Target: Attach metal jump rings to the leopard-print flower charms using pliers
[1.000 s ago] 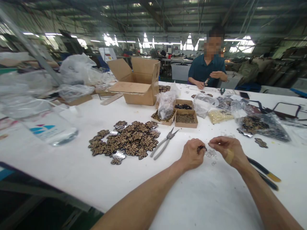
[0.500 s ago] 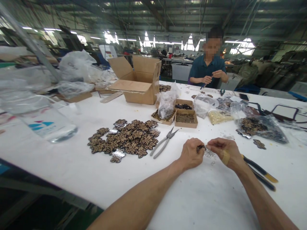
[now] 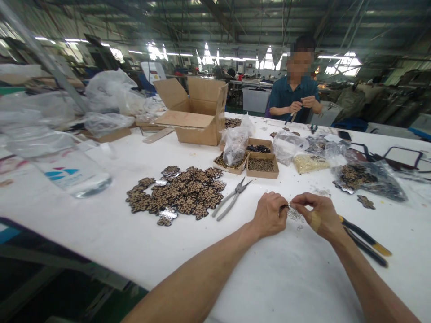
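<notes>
My left hand (image 3: pixel 271 216) is closed around a small leopard-print piece (image 3: pixel 284 207), most of which the fingers hide. Close on its right, my right hand (image 3: pixel 318 216) has thumb and forefinger pinched together near the piece's edge; whatever is in that pinch is too small to make out. Beneath and between both hands lies a scatter of small metal rings (image 3: pixel 295 215). Pliers with black and yellow handles (image 3: pixel 367 240) rest beside my right wrist, their jaws hidden by it. Left of my left hand lie grey pliers (image 3: pixel 231 200) with their jaws apart.
A heap of leopard-print pieces (image 3: pixel 183 190) spreads across the white table (image 3: pixel 161 251). Behind it stand an open carton (image 3: pixel 198 132) and small boxes of metal parts (image 3: pixel 261 165). Plastic bags (image 3: pixel 387 181) lie at right, a clear bottle (image 3: pixel 74 170) at left. Opposite sits a co-worker (image 3: pixel 294 96).
My left fingers have turned slightly, and less of the leopard-print piece shows. Both hands stay nearly in place. The co-worker's hands have shifted a little.
</notes>
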A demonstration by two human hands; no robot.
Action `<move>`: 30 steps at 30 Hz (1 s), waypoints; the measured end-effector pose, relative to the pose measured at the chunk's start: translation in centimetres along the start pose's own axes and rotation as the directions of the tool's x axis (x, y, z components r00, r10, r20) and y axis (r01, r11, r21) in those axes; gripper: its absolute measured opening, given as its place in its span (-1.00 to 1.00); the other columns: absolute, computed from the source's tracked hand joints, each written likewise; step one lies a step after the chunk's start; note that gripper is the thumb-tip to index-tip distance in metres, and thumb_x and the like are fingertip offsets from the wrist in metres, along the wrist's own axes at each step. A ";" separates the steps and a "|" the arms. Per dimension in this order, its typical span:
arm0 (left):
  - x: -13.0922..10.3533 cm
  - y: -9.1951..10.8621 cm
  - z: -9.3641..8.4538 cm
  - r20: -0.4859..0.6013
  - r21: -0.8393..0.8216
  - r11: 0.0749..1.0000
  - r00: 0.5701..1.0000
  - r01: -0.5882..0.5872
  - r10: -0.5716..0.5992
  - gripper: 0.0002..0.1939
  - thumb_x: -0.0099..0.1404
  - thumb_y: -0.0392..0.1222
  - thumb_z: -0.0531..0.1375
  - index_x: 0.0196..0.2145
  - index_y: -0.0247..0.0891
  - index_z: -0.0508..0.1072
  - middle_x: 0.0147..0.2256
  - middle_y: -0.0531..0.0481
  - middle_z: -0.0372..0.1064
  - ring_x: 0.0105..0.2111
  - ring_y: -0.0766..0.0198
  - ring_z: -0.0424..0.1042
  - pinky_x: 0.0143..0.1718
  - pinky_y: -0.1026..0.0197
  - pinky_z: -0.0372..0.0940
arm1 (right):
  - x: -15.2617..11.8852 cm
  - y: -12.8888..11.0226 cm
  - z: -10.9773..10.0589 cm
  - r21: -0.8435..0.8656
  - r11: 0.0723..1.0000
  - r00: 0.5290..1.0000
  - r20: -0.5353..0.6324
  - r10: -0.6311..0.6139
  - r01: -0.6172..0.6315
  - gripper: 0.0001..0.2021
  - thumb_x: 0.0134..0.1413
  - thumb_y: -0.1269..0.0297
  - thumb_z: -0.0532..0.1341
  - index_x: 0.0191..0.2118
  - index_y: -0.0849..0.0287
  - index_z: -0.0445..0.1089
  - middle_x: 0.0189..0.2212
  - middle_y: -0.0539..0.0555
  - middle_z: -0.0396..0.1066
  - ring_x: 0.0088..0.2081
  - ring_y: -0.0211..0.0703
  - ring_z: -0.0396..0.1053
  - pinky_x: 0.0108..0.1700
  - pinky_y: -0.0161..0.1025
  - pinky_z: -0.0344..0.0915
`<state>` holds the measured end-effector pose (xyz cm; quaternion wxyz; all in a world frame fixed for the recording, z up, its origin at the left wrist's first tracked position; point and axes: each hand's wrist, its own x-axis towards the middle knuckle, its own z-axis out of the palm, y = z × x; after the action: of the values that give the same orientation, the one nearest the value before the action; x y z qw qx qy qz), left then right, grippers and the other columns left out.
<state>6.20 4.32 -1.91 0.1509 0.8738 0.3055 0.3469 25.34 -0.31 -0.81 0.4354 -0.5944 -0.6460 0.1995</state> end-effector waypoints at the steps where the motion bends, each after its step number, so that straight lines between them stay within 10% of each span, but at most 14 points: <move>1: 0.0 0.0 0.0 0.002 0.004 1.000 1.000 0.001 -0.001 -0.91 0.24 -0.30 0.13 -0.30 -0.24 0.44 -0.35 -0.05 0.43 -0.27 0.16 0.38 -0.19 0.11 0.22 | 0.0 0.0 0.0 -0.010 1.000 1.000 0.006 -0.011 0.011 -0.81 0.03 0.10 0.33 -0.30 0.08 0.57 -0.37 0.06 0.58 -0.35 -0.01 0.51 -0.27 -0.14 0.45; 19: -0.3 0.1 1.0 -0.160 -0.076 0.993 0.982 0.091 -0.103 -0.95 0.19 -0.30 0.19 -0.35 -0.24 0.45 -0.36 -0.04 0.46 -0.30 0.18 0.40 -0.18 0.11 0.27 | -0.4 -0.9 0.4 -0.022 0.999 0.999 -0.019 -0.044 0.044 -0.82 0.06 0.13 0.34 -0.30 0.12 0.54 -0.38 0.07 0.56 -0.37 -0.05 0.51 -0.28 -0.17 0.45; 30: -0.5 0.4 1.1 -0.212 -0.034 0.994 0.971 0.105 -0.110 -0.96 0.20 -0.28 0.18 -0.40 -0.25 0.44 -0.41 -0.06 0.44 -0.35 0.18 0.38 -0.25 0.11 0.22 | -0.2 -0.9 1.4 0.208 0.958 0.972 -0.081 0.219 -0.198 -0.54 -0.17 -0.07 0.45 -0.27 0.22 0.52 -0.39 0.15 0.56 -0.39 -0.05 0.50 -0.34 -0.19 0.45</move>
<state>6.83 3.64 -2.78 0.1458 0.8120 0.3627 0.4334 23.63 -0.32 -0.94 0.5019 -0.6222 -0.5331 0.2769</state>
